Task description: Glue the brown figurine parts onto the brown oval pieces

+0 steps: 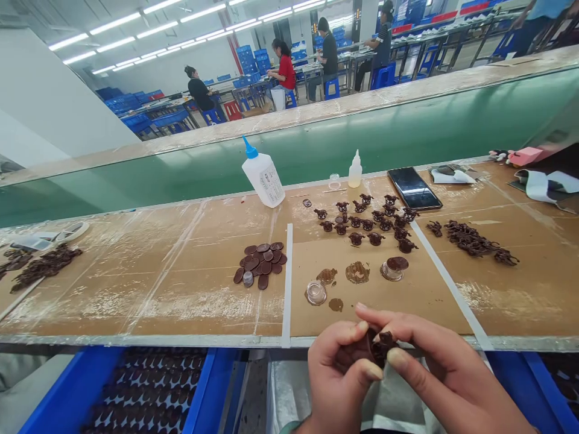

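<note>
Dark brown moulded piece gripped between closed left hand and right hand, over bench edge.

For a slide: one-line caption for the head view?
Left hand and right hand pinch a brown molded piece above a cardboard-covered bench with more pieces beyond.

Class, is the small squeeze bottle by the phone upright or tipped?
Upright: the small squeeze bottle stands on its base, nozzle pointing up.
</note>
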`<state>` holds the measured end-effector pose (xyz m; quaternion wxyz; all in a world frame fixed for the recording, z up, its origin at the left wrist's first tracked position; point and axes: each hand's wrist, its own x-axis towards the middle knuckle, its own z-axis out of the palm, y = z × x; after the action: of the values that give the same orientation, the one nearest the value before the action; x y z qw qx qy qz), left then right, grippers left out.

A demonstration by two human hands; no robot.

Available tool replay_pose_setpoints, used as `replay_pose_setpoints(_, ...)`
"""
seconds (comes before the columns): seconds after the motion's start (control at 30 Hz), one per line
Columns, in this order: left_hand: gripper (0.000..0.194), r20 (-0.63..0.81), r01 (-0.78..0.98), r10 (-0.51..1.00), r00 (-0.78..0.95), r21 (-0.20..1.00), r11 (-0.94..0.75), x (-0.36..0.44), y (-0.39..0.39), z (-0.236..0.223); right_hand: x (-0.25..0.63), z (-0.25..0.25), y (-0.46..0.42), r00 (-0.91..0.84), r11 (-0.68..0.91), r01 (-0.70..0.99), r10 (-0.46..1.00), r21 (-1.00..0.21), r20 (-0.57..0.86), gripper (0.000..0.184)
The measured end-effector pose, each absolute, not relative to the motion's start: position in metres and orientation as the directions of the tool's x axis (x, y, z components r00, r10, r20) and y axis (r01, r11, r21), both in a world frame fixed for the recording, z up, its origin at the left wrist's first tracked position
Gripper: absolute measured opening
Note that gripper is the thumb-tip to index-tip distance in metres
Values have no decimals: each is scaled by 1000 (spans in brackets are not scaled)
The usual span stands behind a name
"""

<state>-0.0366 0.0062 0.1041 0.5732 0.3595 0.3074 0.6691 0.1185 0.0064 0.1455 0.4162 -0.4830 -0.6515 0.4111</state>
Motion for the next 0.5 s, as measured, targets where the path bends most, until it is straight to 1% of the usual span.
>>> replay_pose_setpoints(0.1,36,92,-556,996,-7,827,-80,-38,6,101,118,144,5,-154,157,270,981,-950,118,21)
replay_pose_setpoints(0.17,35,60,-551,998,26,834,-36,-38,4,101,121,144,5,-153,167,267,980,-949,130,22)
replay_pose_setpoints(0.23,33,-8,-524,999,-38,852,-13,-37,3,103,130,143,10,-146,205,294,975,-934,169,21)
replay_pose_setpoints(0.27,31,-54,-507,994,-95,862,-2,-37,3,106,138,142,16,-115,234,329,972,-915,207,19)
replay_pose_setpoints(0.33,28,-138,-477,968,-208,878,23,-37,4,113,157,138,34,-12,286,468,948,-836,318,14)
replay_pose_setpoints(0.4,25,-178,-456,943,-282,889,31,-40,7,118,179,131,59,96,270,664,894,-697,438,15)
replay_pose_setpoints(0.43,24,-181,-447,935,-304,894,27,-43,8,120,190,126,73,101,249,706,891,-663,442,18)
replay_pose_setpoints(0.5,24,-163,-428,937,-309,903,16,-49,11,120,205,114,97,68,213,757,915,-618,398,20)
